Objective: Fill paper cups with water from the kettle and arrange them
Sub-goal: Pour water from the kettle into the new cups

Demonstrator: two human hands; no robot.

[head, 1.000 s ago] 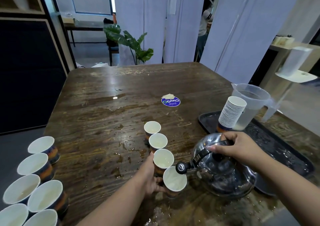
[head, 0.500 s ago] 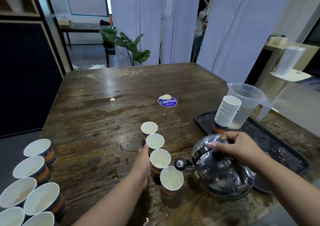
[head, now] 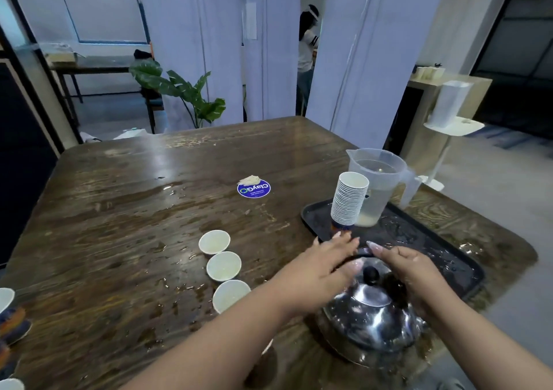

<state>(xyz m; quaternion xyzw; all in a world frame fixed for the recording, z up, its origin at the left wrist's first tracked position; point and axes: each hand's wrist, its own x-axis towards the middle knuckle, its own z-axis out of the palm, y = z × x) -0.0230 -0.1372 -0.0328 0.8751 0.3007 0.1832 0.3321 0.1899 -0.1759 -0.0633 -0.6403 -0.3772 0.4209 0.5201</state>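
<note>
Head view: both hands hover over the steel kettle at the near right of the wet wooden worktop; the left hand reaches across with straight fingers touching its black handle; the right hand, loosely curled, grasps nothing I can make out. Three cups stand in a row left of the kettle; pouring seems paused, so next probably comes fetching a cup from the stack on the black tray.

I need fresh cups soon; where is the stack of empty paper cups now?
In the head view, the stack of paper cups stands on the black tray's far left corner, right of centre, against the clear plastic jug, beyond the kettle.
</note>
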